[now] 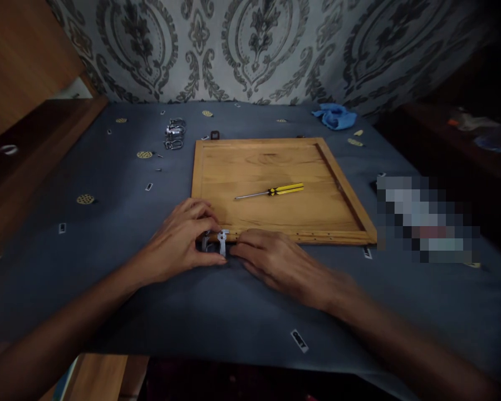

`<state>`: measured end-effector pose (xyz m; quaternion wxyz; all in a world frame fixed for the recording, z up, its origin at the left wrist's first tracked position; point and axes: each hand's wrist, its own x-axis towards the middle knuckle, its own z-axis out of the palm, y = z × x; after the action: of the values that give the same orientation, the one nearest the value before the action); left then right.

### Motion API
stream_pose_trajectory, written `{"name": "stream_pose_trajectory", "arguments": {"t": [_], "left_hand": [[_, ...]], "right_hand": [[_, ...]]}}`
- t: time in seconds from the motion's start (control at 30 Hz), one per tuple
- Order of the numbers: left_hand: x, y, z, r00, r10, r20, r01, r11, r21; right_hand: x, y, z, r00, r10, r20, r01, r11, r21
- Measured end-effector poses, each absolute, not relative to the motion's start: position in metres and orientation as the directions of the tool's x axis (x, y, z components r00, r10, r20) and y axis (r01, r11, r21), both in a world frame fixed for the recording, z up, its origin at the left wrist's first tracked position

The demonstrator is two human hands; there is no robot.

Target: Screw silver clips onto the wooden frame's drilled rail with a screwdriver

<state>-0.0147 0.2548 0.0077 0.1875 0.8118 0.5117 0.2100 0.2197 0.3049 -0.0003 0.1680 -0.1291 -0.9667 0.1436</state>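
A wooden framed panel (254,167) lies on the cloth-covered table, with several small dark holes along its near edge. At the left part of that edge, my left hand (187,228) curls its thumb and fingers around a small silver metal fitting (222,239), which stands against the wood. My right hand (271,253) is just to the right of the fitting, its fingers bent and pressed together at the panel's edge. Whatever is in those fingertips is hidden. A yellow-and-black screwdriver (286,189) rests on the panel, its shaft pointing left.
Several silver metal fittings (174,133) sit in a row at the back left. Small screws (158,169) lie near them. A blue cloth (336,117) is bunched at the back right. A blurred-out object (426,217) lies at the right. Dark fittings (215,135) show beyond the panel's far edge.
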Motion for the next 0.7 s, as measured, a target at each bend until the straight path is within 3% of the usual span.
{"name": "stream_pose_trajectory", "arguments": {"t": [0.17,0.33,0.47,0.7], "left_hand": [[-0.015,0.254,0.006,0.380,0.910,0.166,0.750,-0.408,0.520],[-0.014,0.254,0.006,0.386,0.905,0.178,0.749,-0.420,0.513],[-0.013,0.253,0.007,0.380,0.912,0.156,0.754,-0.402,0.520],[-0.013,0.253,0.006,0.379,0.910,0.170,0.741,-0.408,0.534]], "right_hand": [[0.226,0.307,0.007,-0.931,0.345,0.119,0.264,0.862,-0.433],[0.225,0.307,0.004,-0.811,0.499,0.307,0.166,0.698,-0.696],[0.209,0.309,-0.004,-0.667,0.678,0.309,0.077,0.475,-0.876],[0.194,0.318,-0.021,-0.616,0.701,0.359,0.087,0.514,-0.854]]}}
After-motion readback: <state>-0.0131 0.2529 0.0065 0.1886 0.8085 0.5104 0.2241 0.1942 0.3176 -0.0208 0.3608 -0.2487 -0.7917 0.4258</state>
